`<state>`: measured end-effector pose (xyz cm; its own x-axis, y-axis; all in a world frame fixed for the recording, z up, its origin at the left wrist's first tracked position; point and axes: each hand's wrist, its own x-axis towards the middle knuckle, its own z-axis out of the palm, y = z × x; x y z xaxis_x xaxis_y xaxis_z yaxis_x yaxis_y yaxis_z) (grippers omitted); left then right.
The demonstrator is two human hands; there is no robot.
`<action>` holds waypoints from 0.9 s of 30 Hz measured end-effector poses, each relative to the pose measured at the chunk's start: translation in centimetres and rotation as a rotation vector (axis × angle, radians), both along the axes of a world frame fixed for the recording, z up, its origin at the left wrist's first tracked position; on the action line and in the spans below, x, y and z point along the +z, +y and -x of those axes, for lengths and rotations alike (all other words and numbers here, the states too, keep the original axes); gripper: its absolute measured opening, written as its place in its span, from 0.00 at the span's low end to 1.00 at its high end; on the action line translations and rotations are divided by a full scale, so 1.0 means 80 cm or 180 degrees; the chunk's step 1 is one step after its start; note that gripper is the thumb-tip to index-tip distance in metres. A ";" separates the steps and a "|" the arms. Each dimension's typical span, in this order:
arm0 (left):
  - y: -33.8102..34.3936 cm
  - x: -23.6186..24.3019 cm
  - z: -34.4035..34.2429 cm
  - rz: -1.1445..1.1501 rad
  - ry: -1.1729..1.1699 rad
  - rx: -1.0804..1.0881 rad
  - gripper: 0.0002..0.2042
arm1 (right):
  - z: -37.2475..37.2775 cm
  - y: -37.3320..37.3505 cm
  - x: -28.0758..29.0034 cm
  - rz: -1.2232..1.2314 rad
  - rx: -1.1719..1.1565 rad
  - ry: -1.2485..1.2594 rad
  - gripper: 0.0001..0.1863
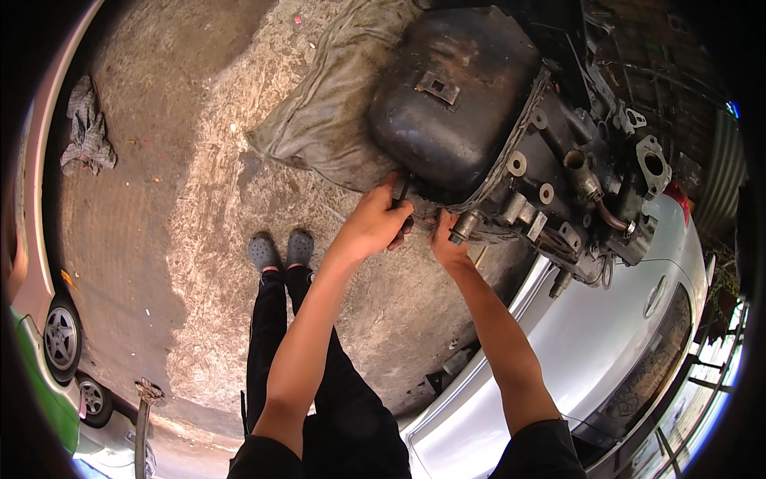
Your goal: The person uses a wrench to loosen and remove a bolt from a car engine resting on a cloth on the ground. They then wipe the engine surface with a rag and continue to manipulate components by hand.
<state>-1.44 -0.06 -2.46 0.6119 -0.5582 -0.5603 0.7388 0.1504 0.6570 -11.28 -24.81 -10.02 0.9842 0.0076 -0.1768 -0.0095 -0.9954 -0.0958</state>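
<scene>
At the near edge of the greasy engine block [511, 152], your left hand [375, 223] closes its grip on a dark tool [401, 195]. Your right hand [447, 243] presses under the rim, its grip hidden. The block looks heavy, rigid and slick, so hold bare metal edges.

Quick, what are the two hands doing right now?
Left hand: closed around a dark tool at the engine's lower edge.
Right hand: pressed against the engine's underside; its grip cannot be told.

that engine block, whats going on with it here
A person stands over a greasy engine turned so its black oil pan faces up, part of it resting on a dirty cloth. The left hand grips a dark tool at the pan's near edge, and the right hand presses on the engine just beside it. A silver car sits to the right, and a rag lies on the concrete floor.
</scene>
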 end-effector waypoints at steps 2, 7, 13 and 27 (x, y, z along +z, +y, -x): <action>-0.001 -0.012 0.015 -0.0734 -0.0768 -0.0334 0.25 | 0.002 0.001 -0.002 0.0009 -0.0171 0.0150 0.14; -0.008 -0.043 0.034 -0.1309 -0.1291 -0.0866 0.31 | -0.001 0.003 0.002 -0.0069 -0.0146 0.0159 0.12; -0.032 -0.063 0.057 -0.1325 -0.1845 0.0029 0.28 | -0.001 0.009 0.010 -0.0040 0.0311 -0.0328 0.08; -0.031 -0.086 0.058 -0.0804 -0.1272 0.0102 0.24 | 0.006 0.001 -0.002 -0.0264 -0.0076 -0.0029 0.06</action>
<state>-6.08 -2.54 -9.32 0.8219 -0.4121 -0.3932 0.4183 -0.0320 0.9078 -11.75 -24.75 -10.19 0.9859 -0.0016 -0.1674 -0.0319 -0.9835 -0.1781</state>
